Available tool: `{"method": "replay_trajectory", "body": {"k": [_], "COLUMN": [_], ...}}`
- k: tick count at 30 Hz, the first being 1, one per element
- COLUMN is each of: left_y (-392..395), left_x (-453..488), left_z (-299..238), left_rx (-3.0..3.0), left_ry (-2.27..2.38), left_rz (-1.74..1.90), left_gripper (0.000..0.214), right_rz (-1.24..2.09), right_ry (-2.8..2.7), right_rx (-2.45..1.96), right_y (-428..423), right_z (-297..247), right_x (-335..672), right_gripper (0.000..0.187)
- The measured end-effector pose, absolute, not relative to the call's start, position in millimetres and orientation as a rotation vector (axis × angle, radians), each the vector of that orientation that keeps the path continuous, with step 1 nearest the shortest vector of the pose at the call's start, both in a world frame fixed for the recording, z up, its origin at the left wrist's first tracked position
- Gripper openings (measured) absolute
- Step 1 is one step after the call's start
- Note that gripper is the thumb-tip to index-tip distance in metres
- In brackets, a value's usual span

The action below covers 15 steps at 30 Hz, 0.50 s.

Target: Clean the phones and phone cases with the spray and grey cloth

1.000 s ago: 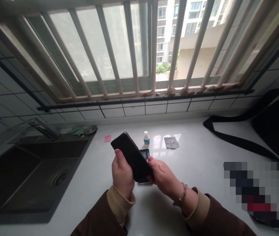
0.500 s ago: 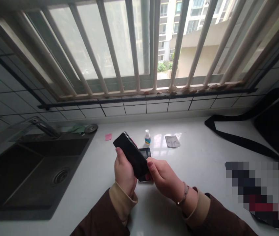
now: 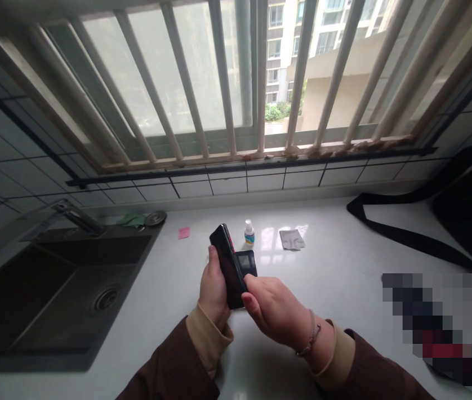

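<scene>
A black phone (image 3: pixel 227 261) is held up on its edge above the white countertop (image 3: pixel 327 278), tilted so that I see mostly its thin side. My left hand (image 3: pixel 213 291) wraps round it from the left, thumb on its face. My right hand (image 3: pixel 271 308) pinches the phone's lower end with thumb and fingers. Right behind the phone lies a small dark flat item with a pale panel (image 3: pixel 246 261) on the counter.
A dark sink (image 3: pixel 53 289) with a tap (image 3: pixel 73 216) fills the left. On the counter lie a pink note (image 3: pixel 183 233), a small dropper bottle (image 3: pixel 249 232) and a grey sachet (image 3: pixel 291 239). A black bag with a strap (image 3: pixel 465 222) sits at the right.
The phone has turned from showing its broad face to standing nearly edge-on. My right hand has shifted lower along it, and both hands moved slightly right.
</scene>
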<state>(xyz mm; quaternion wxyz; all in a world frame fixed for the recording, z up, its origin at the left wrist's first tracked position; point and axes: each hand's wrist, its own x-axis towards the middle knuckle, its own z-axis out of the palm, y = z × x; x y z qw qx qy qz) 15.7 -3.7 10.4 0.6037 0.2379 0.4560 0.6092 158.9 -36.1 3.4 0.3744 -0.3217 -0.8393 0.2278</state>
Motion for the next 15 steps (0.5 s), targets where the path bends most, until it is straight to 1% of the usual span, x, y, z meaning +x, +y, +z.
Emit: {"method": "replay_trajectory", "body": {"k": [8,15], "left_y": [-3.5,-2.6], "left_x": [16.4,13.0], "left_z": [12.2,8.4], "left_rx": [0.564,0.473], "left_ry": [1.026,0.818], "left_rz": [1.394,1.283], "left_gripper": [0.058,0.058], "right_rz": [0.626,0.598], "right_ry": [-2.154,-2.15], "right_rx": [-0.795,-0.833], "right_y": [-38.3,-43.8], "right_z": [3.8,1.7], "right_x": [157.4,152.9], "right_gripper": [0.04,0.041]}}
